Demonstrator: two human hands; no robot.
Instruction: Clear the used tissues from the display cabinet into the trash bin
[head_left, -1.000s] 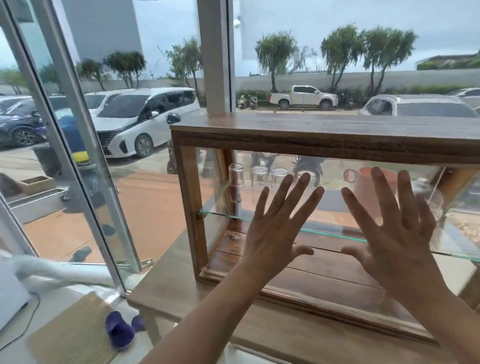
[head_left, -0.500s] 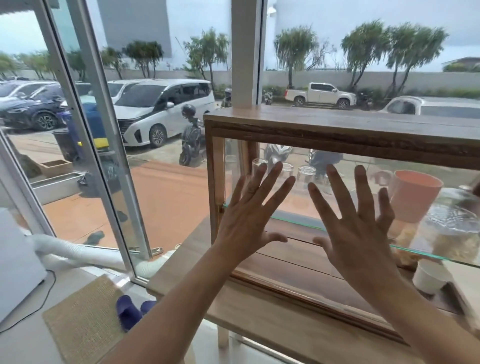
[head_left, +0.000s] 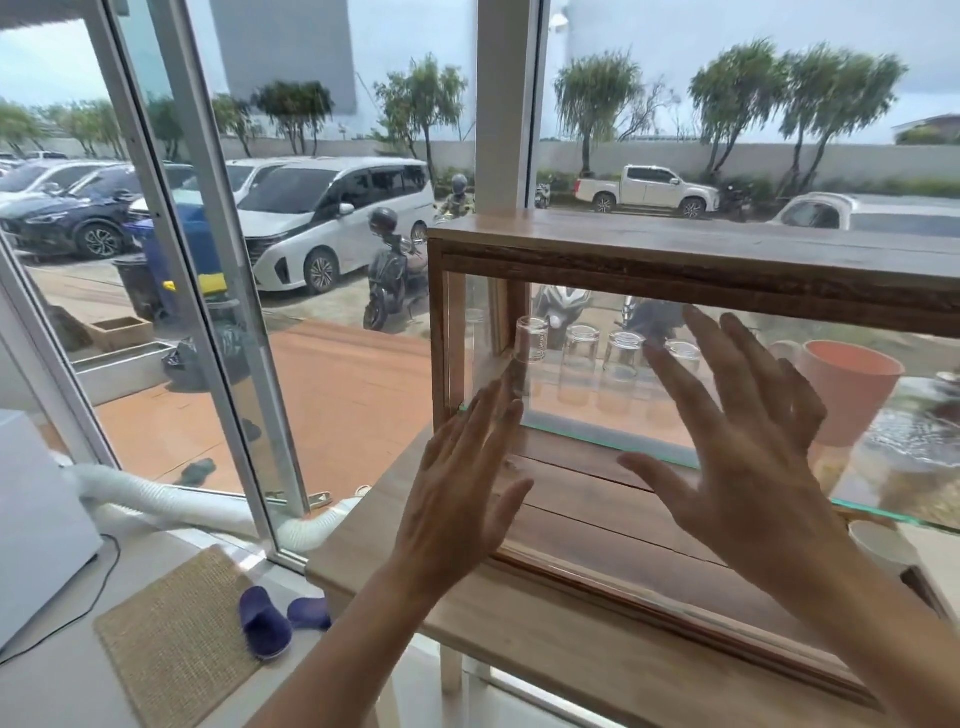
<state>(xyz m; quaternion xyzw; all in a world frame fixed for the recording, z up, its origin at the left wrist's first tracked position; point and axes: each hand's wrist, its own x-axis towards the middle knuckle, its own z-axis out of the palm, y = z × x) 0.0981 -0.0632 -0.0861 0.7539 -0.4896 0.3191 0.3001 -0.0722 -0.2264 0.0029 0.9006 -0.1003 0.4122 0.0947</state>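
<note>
A wooden display cabinet (head_left: 691, 260) with a glass front stands on a wooden table (head_left: 545, 670) by the window. Both my hands are flat against its glass with fingers spread. My left hand (head_left: 462, 493) is at the cabinet's left post; my right hand (head_left: 737, 447) is near the middle of the pane. Neither holds anything. Inside, upturned clear glasses (head_left: 579, 364) and a pink mug (head_left: 847, 389) sit on a glass shelf (head_left: 613, 441). A white cup (head_left: 878, 545) stands on the lower board at the right. I see no tissues and no trash bin.
A tall window (head_left: 332, 156) with a slanted metal frame rises behind and to the left. On the floor at the left lie a woven mat (head_left: 171, 654), blue slippers (head_left: 265, 623), a white hose (head_left: 171, 504) and a white appliance (head_left: 36, 525).
Both hands have slid to the left across the glass front, and my view has shifted left too. More of the cabinet's right side contents came into view.
</note>
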